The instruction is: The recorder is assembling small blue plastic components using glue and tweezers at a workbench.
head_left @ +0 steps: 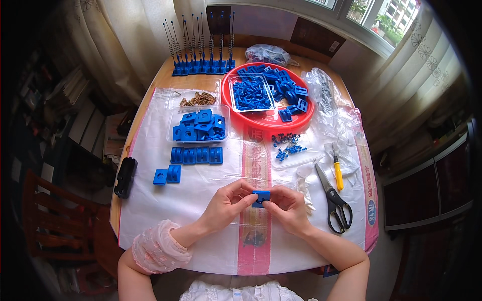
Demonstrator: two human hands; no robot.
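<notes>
Between my two hands I hold a small blue plastic block (260, 197) over the red stripe of the table cover. My left hand (232, 203) pinches its left side with thumb and fingertips. On its right side my right hand (287, 206) does the same, the thumb on its lower front. Fingers hide part of the block. Ahead and to the left, a blue square plate (160, 176) and a blue bracket (173, 174) lie side by side. Behind them stands a row of several blue brackets (196, 155).
A clear box of blue plates (225, 136), brass screws (198, 99) and a red tray (241, 120) of blue parts lie farther back. Spring-topped rods (203, 67) stand at the far edge. On the right are black-handled scissors (330, 195) and a yellow-handled tool (338, 175); small blue pieces (288, 150) lie beyond.
</notes>
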